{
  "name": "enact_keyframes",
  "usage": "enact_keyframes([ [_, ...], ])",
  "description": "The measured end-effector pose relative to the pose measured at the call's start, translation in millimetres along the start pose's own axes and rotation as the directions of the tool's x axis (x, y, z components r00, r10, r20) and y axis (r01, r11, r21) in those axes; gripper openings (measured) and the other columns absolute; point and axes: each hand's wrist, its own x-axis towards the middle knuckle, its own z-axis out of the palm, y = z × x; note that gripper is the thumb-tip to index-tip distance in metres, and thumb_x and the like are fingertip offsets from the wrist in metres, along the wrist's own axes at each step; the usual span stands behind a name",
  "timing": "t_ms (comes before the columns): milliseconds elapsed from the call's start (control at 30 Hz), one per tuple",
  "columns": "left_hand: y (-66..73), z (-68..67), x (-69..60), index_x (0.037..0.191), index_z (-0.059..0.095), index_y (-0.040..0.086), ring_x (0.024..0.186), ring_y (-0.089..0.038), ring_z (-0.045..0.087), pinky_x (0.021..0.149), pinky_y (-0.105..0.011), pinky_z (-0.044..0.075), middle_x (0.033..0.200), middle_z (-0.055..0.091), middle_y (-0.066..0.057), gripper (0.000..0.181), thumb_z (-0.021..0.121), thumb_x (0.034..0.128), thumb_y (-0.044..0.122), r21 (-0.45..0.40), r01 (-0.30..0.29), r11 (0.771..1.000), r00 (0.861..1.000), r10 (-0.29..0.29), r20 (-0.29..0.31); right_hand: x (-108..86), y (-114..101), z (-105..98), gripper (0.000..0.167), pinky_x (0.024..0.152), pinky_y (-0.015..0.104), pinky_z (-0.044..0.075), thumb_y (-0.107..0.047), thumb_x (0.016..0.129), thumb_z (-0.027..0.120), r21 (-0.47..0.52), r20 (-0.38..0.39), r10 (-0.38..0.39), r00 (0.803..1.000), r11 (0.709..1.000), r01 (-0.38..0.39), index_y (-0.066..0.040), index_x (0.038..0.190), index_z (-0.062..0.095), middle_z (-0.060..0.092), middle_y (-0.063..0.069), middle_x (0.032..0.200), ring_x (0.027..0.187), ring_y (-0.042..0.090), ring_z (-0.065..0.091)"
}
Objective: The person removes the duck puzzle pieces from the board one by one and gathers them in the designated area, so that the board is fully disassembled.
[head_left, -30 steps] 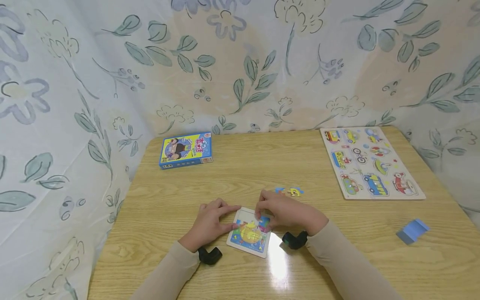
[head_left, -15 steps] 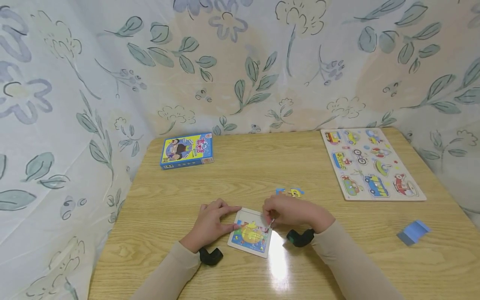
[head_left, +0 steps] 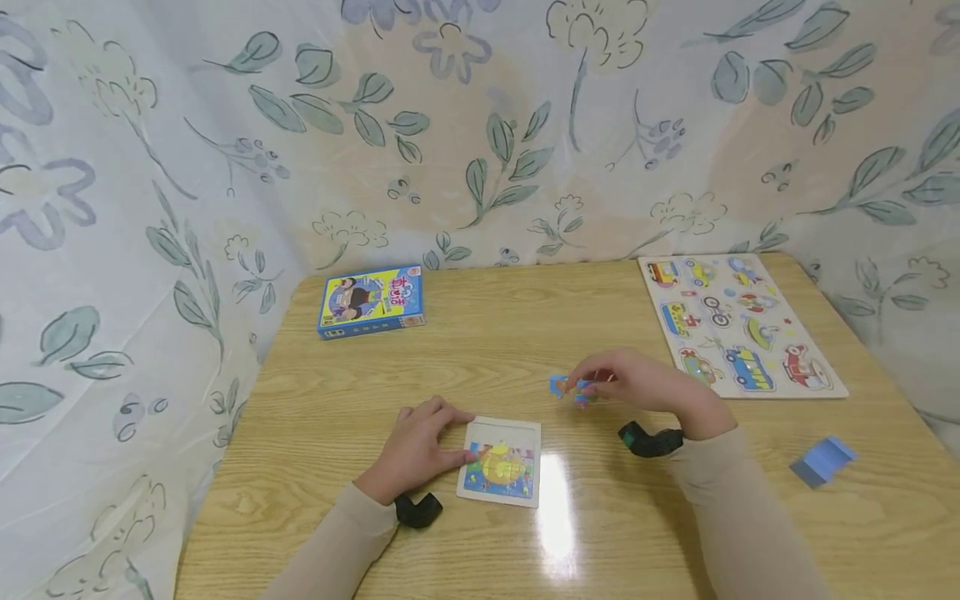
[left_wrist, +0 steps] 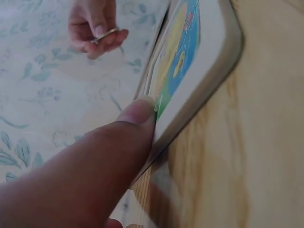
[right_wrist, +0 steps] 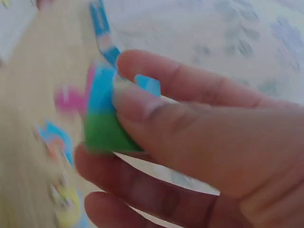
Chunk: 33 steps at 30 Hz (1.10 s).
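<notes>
The square, pale-rimmed jigsaw tray (head_left: pixel 510 432) lies on the broad, glossy wood-grain bench (head_left: pixel 360 375) in front of me. At the right, toward the far edge, is a cream board of painted vehicles (head_left: pixel 738 329); at the far left lies a flat blue-and-yellow cardboard box (head_left: pixel 371 302). The tray's lower part carries a yellow-and-blue picture, while its upper strip is bare. I judge it thin, stiff and light, likely to slide on this shiny surface, so its rim near a corner is the place to steady it.

My left hand (head_left: pixel 420 450) is spread there, index finger at the upper-left corner, thumb at the left edge. My right hand (head_left: pixel 637 382) is narrowed, pinching a small blue-and-green jigsaw piece (right_wrist: pixel 100 116) with what looks like a pink tab. A folded light-blue object (head_left: pixel 822 461) rests well apart at the right.

Beside my right fingers lie a blue-and-orange piece (right_wrist: pixel 54 142) and a yellow one (right_wrist: pixel 69 209), both blurred. Such pieces should be light and rigid, best taken by opposite edges, sparing the tabs.
</notes>
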Motion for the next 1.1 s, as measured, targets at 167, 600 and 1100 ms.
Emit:
enact_keyframes([
  [167,-0.1,-2.0,2.3,0.132,0.068,0.02,0.095,-0.009,0.052,0.087,-0.039,0.034,0.106,0.058,0.011,0.056,0.087,0.0859,0.046,-0.026,0.038,0.999,0.999,-0.038,0.021,-17.8,13.1,-21.8,0.024,0.08,0.038,0.054,-0.001,0.097,0.073,-0.108,-0.159,0.143,0.977,0.981,-0.161,-0.007,0.12,0.075,0.072,0.002,0.103,0.09,0.018,0.066],
  [600,1.2,-3.0,2.3,0.138,0.065,0.014,0.088,-0.011,0.047,0.083,-0.039,0.031,0.098,0.052,0.01,0.059,0.085,0.0897,0.041,-0.048,0.057,0.997,0.998,-0.056,0.02,-14.2,36.4,-18.2,0.005,0.08,0.046,0.05,-0.008,0.095,0.077,-0.131,-0.303,0.419,0.856,0.871,-0.473,-0.003,0.094,0.077,0.071,0.005,0.089,0.086,0.026,0.063],
  [1100,0.4,-1.9,1.6,0.138,0.063,0.013,0.089,-0.011,0.047,0.083,-0.038,0.032,0.098,0.052,0.01,0.06,0.084,0.0898,0.041,-0.049,0.047,0.998,0.999,-0.047,0.001,-9.8,41.1,-11.7,0.011,0.084,0.05,0.051,-0.012,0.095,0.079,-0.123,-0.288,0.505,0.814,0.823,-0.554,-0.001,0.098,0.077,0.073,0.009,0.094,0.089,0.029,0.064],
])
